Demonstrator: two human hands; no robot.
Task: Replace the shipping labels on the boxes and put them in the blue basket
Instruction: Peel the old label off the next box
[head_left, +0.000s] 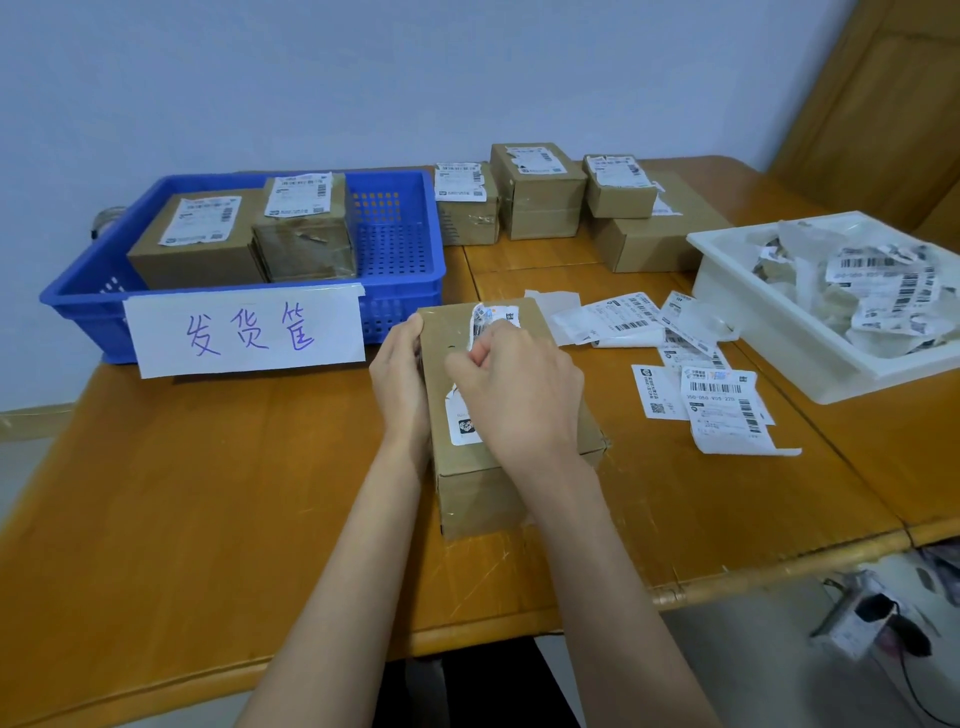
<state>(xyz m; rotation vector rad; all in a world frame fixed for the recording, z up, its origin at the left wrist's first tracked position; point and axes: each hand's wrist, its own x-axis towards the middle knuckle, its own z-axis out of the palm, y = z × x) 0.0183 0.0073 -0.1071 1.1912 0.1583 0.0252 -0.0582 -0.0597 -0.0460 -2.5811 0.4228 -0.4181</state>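
Even, soft indoor light, moderately bright; no hard source in view. Faint sheen on the wooden table (218, 499) near me. Under my right hand (519, 395) and left hand (400, 384) only weak, diffuse shadow falls on the box (498, 483). Wide-angle bowing bends the table edges outward. Corners slightly soft; label print mostly unreadable, centre reasonably sharp

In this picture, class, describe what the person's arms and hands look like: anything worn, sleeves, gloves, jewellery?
Both forearms are bare, with no sleeve in view. The left hand and the right hand wear no gloves. No watch, bracelet or ring shows on the visible parts.
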